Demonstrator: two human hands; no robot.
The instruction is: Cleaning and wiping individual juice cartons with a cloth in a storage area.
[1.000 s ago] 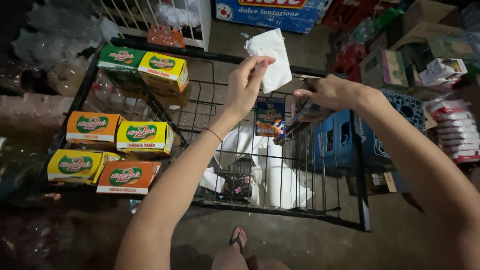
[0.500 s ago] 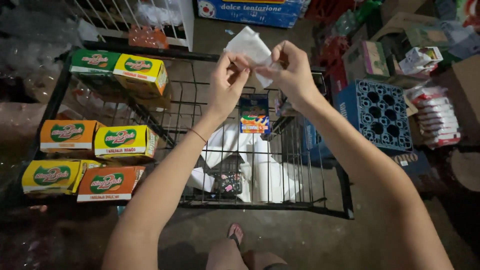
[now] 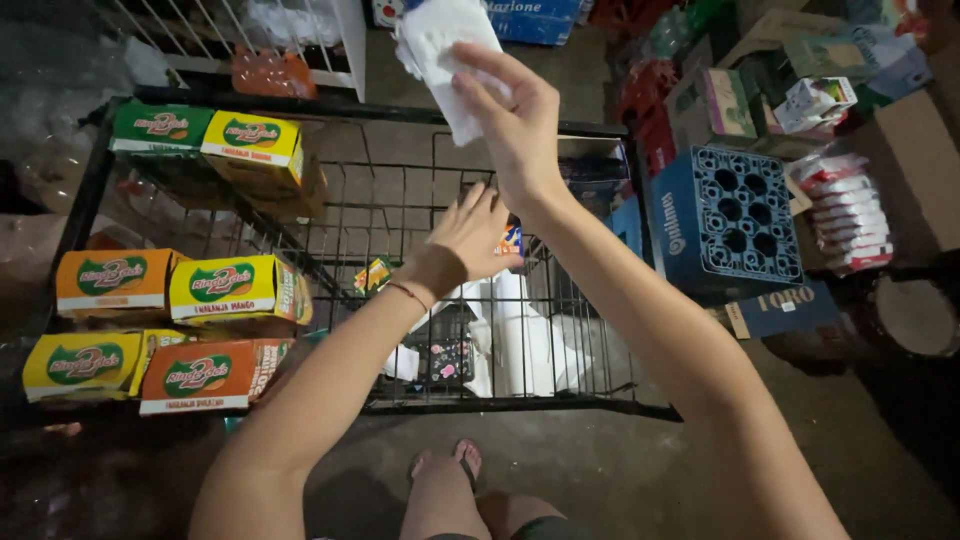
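Note:
My right hand is raised over a black wire cart and grips a crumpled white paper at the top of the view. My left hand is lower, fingers apart, palm down above the cart's basket, holding nothing. Under it lies a small colourful packet. White paper rolls and a dark flowered pouch lie at the cart's bottom.
Several yellow, green and orange drink cartons sit stacked on the cart's left side. A blue plastic crate stands to the right, with boxes and wrapped packs beyond. My feet are on the concrete floor below.
Both hands held the white paper half a second ago. My left hand has let go and dropped toward the basket; my right hand lifted the paper higher.

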